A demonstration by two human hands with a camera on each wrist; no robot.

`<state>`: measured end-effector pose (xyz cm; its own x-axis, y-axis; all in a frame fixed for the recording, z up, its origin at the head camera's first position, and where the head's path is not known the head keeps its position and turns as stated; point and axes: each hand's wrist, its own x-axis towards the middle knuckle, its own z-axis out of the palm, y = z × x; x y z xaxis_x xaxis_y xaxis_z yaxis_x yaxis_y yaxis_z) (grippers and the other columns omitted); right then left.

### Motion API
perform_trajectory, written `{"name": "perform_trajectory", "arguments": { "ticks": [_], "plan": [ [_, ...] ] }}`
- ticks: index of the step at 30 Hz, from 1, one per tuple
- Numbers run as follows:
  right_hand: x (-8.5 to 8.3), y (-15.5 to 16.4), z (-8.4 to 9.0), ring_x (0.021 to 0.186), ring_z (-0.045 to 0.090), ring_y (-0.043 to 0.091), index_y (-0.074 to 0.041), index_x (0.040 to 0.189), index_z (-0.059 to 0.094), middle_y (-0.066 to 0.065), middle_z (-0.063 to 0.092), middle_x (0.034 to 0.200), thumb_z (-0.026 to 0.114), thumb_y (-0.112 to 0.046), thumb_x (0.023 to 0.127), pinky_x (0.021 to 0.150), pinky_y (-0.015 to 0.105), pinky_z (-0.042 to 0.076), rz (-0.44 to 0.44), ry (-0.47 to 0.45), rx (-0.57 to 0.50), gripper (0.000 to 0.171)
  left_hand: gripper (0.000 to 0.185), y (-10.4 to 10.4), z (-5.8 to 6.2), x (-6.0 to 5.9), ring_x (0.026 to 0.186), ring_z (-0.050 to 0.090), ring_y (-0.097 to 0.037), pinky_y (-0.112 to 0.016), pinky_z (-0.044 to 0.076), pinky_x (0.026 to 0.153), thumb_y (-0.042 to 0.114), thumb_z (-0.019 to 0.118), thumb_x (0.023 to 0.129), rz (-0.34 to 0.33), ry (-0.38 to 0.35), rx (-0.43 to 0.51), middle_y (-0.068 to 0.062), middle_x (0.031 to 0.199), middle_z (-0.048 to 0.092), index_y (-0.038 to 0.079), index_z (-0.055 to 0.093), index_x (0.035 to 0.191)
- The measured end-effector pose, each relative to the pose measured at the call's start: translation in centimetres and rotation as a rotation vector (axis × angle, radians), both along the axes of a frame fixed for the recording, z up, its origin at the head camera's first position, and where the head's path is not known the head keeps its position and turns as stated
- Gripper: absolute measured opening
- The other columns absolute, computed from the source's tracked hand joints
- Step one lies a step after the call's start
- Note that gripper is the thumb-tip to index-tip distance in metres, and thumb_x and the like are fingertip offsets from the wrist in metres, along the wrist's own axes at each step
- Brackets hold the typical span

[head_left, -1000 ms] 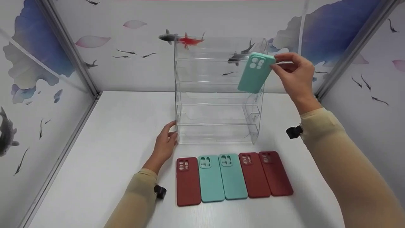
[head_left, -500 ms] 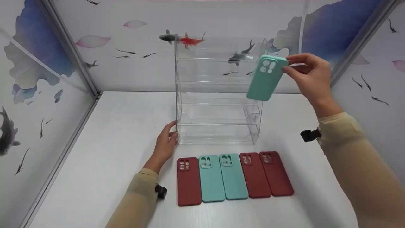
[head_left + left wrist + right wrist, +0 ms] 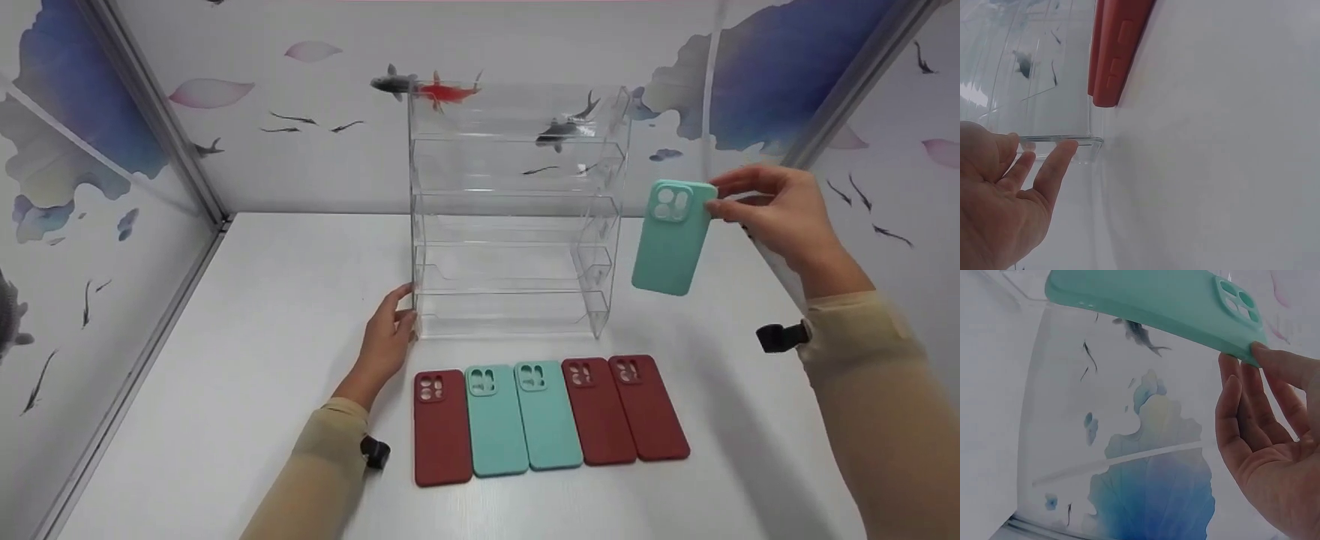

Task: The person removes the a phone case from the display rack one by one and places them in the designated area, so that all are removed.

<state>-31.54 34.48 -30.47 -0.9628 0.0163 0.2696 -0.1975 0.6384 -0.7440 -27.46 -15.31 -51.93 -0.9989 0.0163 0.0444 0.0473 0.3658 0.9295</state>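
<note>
My right hand (image 3: 787, 214) pinches a mint-green phone case (image 3: 673, 244) by its upper corner, thumb on one face. The case hangs in the air to the right of a clear acrylic tiered display rack (image 3: 510, 294), its camera cutouts at the top. In the right wrist view, the thumb and fingertips meet at the case (image 3: 1151, 309) beside the camera holes. My left hand (image 3: 386, 337) touches the lower left side of the rack, and the left wrist view has its fingertips at the clear panel's edge (image 3: 1061, 138).
In front of the rack lies a row of phone cases: a red case (image 3: 442, 442), two mint-green cases (image 3: 498, 439), then two red cases (image 3: 649, 420). White walls printed with fish and leaves enclose the white table (image 3: 285, 300).
My right hand has carried the mint-green case away from the front of the rack, to the right and lower. The left hand stays at the rack's side.
</note>
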Motion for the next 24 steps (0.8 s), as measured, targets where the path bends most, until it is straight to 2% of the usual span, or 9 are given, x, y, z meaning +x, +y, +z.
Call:
{"name": "perform_trajectory", "arguments": {
  "ticks": [6, 11, 17, 21, 24],
  "plan": [
    [0.2, 1.8, -2.2, 0.084, 0.070, 0.001, -0.008, 0.128, 0.069, -0.018, 0.068, 0.100, 0.079, -0.029, 0.094, 0.073, 0.009, 0.057, 0.018, -0.096, 0.111, 0.042, 0.050, 0.0, 0.0, 0.0, 0.138, 0.056, -0.029, -0.042, 0.059, 0.107, 0.016, 0.046, 0.111, 0.001, 0.001, 0.001, -0.007, 0.163, 0.040, 0.019, 0.035, 0.160],
    [0.3, 3.2, -3.9, 0.085, 0.070, -0.001, -0.008, 0.128, 0.068, -0.017, 0.067, 0.101, 0.079, -0.033, 0.093, 0.073, 0.011, 0.057, 0.013, -0.196, 0.149, 0.045, 0.051, 0.0, 0.3, -0.1, 0.138, 0.055, -0.028, -0.038, 0.058, 0.108, 0.017, 0.045, 0.112, 0.000, -0.019, 0.005, -0.008, 0.161, 0.041, 0.019, 0.033, 0.161],
    [0.1, 4.4, -6.1, 0.087, 0.068, 0.002, -0.006, 0.130, 0.068, 0.000, 0.068, 0.112, 0.078, -0.034, 0.094, 0.074, 0.014, 0.058, 0.014, -0.277, 0.181, 0.046, 0.051, 0.0, 0.4, -0.1, 0.138, 0.055, -0.028, -0.039, 0.058, 0.108, 0.017, 0.046, 0.112, 0.011, -0.009, 0.011, -0.008, 0.161, 0.041, 0.019, 0.033, 0.160],
    [0.3, 5.4, -8.0, 0.089, 0.066, 0.002, -0.004, 0.131, 0.066, 0.015, 0.067, 0.123, 0.077, -0.032, 0.095, 0.077, 0.015, 0.059, 0.044, -0.327, 0.190, 0.047, 0.051, 0.1, 0.2, -0.1, 0.138, 0.055, -0.029, -0.040, 0.058, 0.108, 0.017, 0.045, 0.112, 0.000, -0.010, 0.015, -0.008, 0.162, 0.041, 0.019, 0.032, 0.161],
    [0.5, 6.0, -9.3, 0.089, 0.067, 0.002, -0.003, 0.132, 0.065, 0.020, 0.066, 0.126, 0.076, -0.032, 0.096, 0.078, 0.015, 0.060, 0.069, -0.358, 0.186, 0.047, 0.051, 0.1, 0.1, 0.0, 0.138, 0.055, -0.029, -0.040, 0.058, 0.108, 0.016, 0.045, 0.112, 0.000, -0.011, 0.017, -0.009, 0.161, 0.042, 0.019, 0.032, 0.161]
  ]
}}
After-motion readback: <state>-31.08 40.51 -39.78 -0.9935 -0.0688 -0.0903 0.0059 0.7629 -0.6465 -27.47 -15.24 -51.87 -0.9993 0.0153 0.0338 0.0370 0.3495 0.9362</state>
